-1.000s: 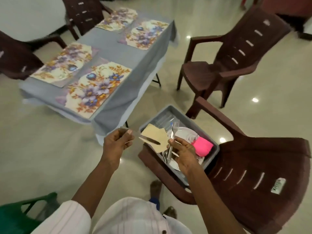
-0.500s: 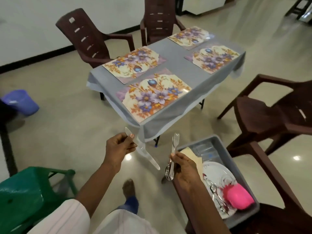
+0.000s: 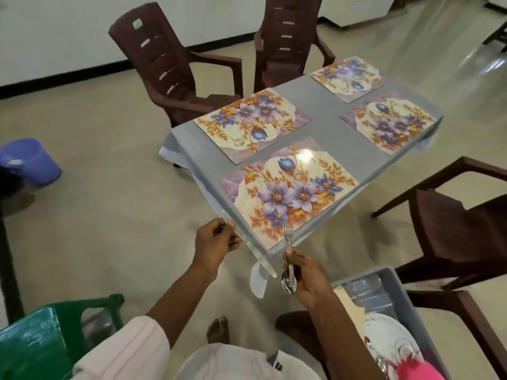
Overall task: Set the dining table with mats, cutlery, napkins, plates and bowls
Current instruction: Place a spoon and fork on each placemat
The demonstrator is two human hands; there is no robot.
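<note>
In the lower right corner a grey tub [image 3: 378, 272] rests on a brown chair [image 3: 466, 322]. In it lie a white plate [image 3: 384, 331] with a couple of metal spoons [image 3: 381, 359] on it, something bright pink [image 3: 419, 371] at the bottom edge of the frame, a beige napkin [image 3: 348, 298] against the left wall, and clear plastic pieces [image 3: 370, 293] at the far end, too blurred to identify. A green chair [image 3: 33, 333] fills the lower left corner.

Just above the centre bottom, the right hand [image 3: 307, 275] has its fingers curled round a fork [image 3: 288, 234] and a spoon [image 3: 288, 281] held together. The fork's tines point up and overlap the near edge of the closest mat; the spoon's bowl hangs below the fist. To its left, the left hand [image 3: 216, 239] grips a pale knife [image 3: 258, 253], whose blade slants down to the right across the tablecloth's hanging corner. Both hands are at the near corner of the table, and none of the cutlery is laid down.

The tabletop [image 3: 323, 119] is covered with a grey cloth and carries four mats, each rectangular and glossy, printed with purple and blue flowers and orange leaves on cream. The nearest mat [image 3: 288, 193] sits in the centre of the frame, with a second mat [image 3: 252, 122] beyond it, a third mat [image 3: 389, 122] to the right, and a fourth mat [image 3: 345, 76] furthest away.

Another brown chair [image 3: 452, 223] stands at the right edge. Two more brown chairs [image 3: 170, 64] are pushed up to the far side, at the top of the frame. A purple bucket [image 3: 30, 160] stands on the floor at the left edge.
</note>
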